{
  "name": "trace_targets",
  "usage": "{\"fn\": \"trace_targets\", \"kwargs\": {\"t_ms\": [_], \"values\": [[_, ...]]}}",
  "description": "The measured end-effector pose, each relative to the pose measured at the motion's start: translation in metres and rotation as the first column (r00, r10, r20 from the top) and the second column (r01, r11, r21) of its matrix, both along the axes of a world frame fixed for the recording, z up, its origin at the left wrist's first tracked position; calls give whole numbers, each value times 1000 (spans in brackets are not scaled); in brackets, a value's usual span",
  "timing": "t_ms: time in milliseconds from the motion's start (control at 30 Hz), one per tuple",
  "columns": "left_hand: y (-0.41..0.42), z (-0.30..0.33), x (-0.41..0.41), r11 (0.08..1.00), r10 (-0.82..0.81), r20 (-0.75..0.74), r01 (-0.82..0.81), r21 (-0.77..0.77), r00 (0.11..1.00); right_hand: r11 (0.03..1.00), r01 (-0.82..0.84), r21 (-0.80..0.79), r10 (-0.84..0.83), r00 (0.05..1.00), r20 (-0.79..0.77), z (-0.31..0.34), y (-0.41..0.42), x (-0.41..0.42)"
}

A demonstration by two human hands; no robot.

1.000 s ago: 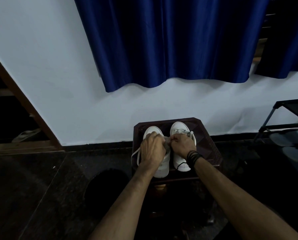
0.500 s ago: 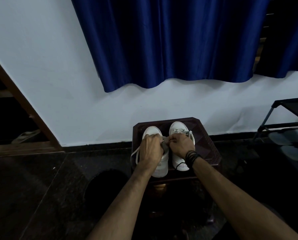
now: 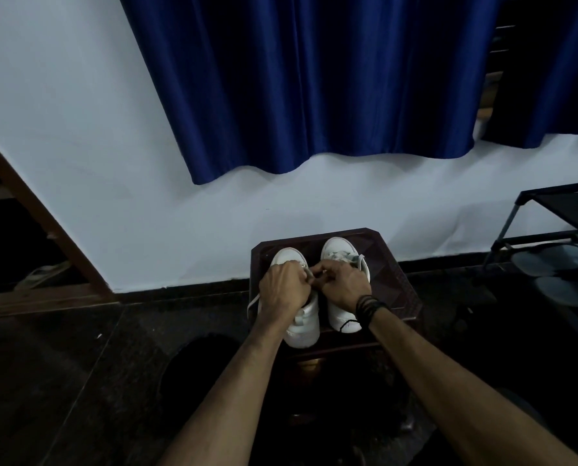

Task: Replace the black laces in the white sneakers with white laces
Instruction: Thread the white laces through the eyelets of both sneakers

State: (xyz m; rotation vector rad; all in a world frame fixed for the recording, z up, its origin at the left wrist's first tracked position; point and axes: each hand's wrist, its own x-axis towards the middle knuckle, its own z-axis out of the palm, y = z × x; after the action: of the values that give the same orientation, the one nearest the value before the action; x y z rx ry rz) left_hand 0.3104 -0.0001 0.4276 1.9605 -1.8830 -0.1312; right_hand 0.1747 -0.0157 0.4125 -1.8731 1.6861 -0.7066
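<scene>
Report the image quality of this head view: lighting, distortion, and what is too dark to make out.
Head view: dim overall, the wall evenly lit and without glare; the floor and stool nearly black; wide-angle lens bends the door frame and stretches the forearms; the left hand and right hand hide the white lace work on the white sneakers.

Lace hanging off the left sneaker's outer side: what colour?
White. The lace loops down beside the left sneaker, clearest in the head view.

white sneakers, blue curtain, dark stool
</scene>
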Motion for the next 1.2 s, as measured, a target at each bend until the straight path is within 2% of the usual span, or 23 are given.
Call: {"fn": "trace_targets", "kwargs": {"t_ms": [167,267,467,733,867,1067,1133,1200], "values": [[9,-5,3,993,-5,-36,0,-116,999,996,9,86,-14,998,56,7,-4,-1],[13,-7,5,988,13,-8,-14,-153,1000,996,52,76,-53,999,11,9,-7,3],[11,-12,5,982,-9,72,22,-189,997,994,107,-33,-109,991,-74,9,-4,12],[15,-9,2,974,-58,99,78,-215,993,945,149,-291,-223,945,-239,-5,2,26],[17,-6,2,970,-84,105,106,-219,991,939,179,-293,-241,951,-192,-3,3,20],[15,-13,4,967,-34,187,79,-241,982,917,310,-251,-343,934,-103,10,-5,1],[16,-12,4,961,-40,197,92,-259,980,922,275,-274,-312,944,-103,14,-4,-2],[16,-11,3,956,-37,194,91,-279,980,916,106,-387,-185,967,-174,17,-2,-3]]}}
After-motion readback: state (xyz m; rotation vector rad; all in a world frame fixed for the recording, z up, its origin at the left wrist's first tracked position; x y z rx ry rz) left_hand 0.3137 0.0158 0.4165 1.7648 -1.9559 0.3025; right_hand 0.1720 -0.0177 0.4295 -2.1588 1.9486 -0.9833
